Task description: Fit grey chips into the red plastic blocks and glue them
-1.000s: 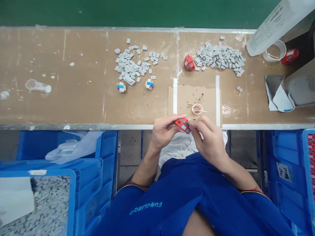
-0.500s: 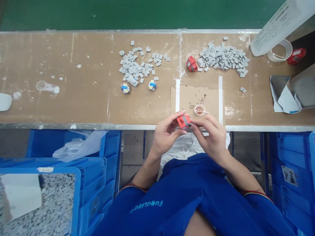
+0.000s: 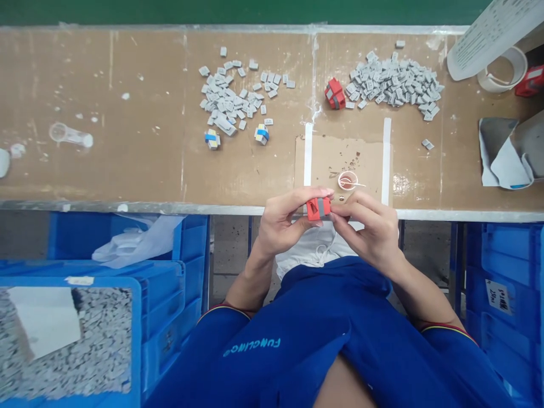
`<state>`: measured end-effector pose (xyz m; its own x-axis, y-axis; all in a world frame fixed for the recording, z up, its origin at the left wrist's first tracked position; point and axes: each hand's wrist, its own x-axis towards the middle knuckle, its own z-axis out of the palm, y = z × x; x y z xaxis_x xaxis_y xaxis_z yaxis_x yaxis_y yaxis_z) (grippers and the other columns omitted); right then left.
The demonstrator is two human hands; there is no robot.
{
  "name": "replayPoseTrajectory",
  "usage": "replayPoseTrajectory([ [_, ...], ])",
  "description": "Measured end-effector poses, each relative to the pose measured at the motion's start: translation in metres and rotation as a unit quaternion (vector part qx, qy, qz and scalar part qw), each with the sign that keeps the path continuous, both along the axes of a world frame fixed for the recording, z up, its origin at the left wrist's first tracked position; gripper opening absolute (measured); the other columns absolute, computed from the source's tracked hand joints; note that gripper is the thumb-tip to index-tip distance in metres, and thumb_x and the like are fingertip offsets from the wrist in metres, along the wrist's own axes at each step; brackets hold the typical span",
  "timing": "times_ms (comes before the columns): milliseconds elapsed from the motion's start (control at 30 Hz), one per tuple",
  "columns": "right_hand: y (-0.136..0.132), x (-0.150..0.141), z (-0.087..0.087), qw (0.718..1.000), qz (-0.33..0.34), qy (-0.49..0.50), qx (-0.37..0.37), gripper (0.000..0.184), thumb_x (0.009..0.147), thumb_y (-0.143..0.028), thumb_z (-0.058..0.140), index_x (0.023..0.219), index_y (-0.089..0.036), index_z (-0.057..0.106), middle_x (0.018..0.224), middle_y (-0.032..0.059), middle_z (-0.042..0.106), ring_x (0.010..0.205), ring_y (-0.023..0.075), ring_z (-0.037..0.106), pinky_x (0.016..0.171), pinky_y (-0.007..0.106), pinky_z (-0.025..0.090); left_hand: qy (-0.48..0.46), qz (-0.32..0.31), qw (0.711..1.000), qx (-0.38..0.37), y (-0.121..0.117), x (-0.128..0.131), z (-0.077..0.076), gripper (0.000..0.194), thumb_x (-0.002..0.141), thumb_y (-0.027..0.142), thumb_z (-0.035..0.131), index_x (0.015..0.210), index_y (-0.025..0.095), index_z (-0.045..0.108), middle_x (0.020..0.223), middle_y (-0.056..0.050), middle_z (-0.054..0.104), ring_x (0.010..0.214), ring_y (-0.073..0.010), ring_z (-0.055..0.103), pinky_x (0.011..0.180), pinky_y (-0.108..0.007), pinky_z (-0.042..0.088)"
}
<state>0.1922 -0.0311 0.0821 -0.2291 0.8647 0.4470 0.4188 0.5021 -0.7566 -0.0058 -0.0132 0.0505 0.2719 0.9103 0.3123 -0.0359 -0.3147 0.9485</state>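
My left hand [image 3: 283,221] is closed around a small red plastic block [image 3: 315,209] with a grey band, holding it just over the table's front edge. At the block's right end, my right hand [image 3: 369,224] has its thumb and fingertips pinched together, touching the block. Whatever lies between those fingertips is hidden. Just beyond my hands stands a small clear cup [image 3: 347,180] of brownish liquid, with a thin white stick in it. The cup rests on a cardboard sheet [image 3: 323,156] taped down with white strips and spotted with drops.
Loose grey tiles [image 3: 395,82] are heaped at the back right beside another red block [image 3: 335,94]. More grey tiles [image 3: 229,99] lie left of centre, near two blue-banded blocks [image 3: 262,134]. A large bottle [image 3: 488,42] and tape roll [image 3: 504,73] occupy the right. Blue crates [image 3: 161,306] flank me.
The view has tipped slightly, so the table sits higher in the picture. The red block has turned a little in my left hand, and my right fingertips stay against its end.
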Motion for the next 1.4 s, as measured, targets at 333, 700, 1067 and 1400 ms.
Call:
replayPoseTrajectory([
  [333, -0.005, -0.007, -0.003, 0.999, -0.010, -0.024, 0.019, 0.014, 0.101, -0.015, 0.063, 0.105, -0.024, 0.073, 0.086, 0.0034, 0.071, 0.074, 0.0148, 0.067, 0.065, 0.029, 0.056, 0.029, -0.003, 0.999, 0.018, 0.001, -0.010, 0.006, 0.049, 0.087, 0.030, 0.086, 0.135, 0.030, 0.075, 0.129, -0.007, 0.081, 0.113, -0.0262, 0.080, 0.103, -0.039, 0.066],
  [700, 0.008, -0.010, -0.019, 0.998, 0.003, -0.052, 0.025, 0.018, 0.102, -0.014, 0.056, 0.088, -0.021, 0.064, 0.073, 0.0003, 0.061, 0.065, 0.0129, 0.055, 0.060, 0.026, 0.045, 0.061, 0.005, 0.998, -0.013, 0.005, -0.011, -0.003, 0.040, 0.090, 0.035, 0.083, 0.128, 0.023, 0.077, 0.119, -0.009, 0.083, 0.106, -0.0219, 0.081, 0.095, -0.031, 0.065],
  [1067, 0.002, -0.007, 0.006, 0.996, 0.042, -0.079, 0.012, 0.008, 0.105, -0.020, 0.061, 0.099, -0.019, 0.067, 0.090, 0.0057, 0.073, 0.078, 0.0155, 0.067, 0.070, 0.027, 0.052, 0.005, -0.017, 1.000, -0.009, 0.001, -0.017, 0.003, 0.045, 0.090, 0.035, 0.084, 0.134, 0.028, 0.075, 0.128, -0.008, 0.081, 0.109, -0.0228, 0.080, 0.099, -0.034, 0.065],
  [1400, 0.001, -0.008, 0.009, 0.997, 0.037, -0.058, 0.034, 0.011, 0.102, -0.015, 0.064, 0.112, -0.020, 0.067, 0.103, 0.0092, 0.076, 0.094, 0.0202, 0.074, 0.078, 0.031, 0.062, -0.143, -0.036, 0.987, -0.067, 0.001, -0.004, -0.003, 0.038, 0.094, 0.041, 0.079, 0.130, 0.031, 0.074, 0.134, -0.007, 0.078, 0.119, -0.0293, 0.079, 0.101, -0.045, 0.067],
])
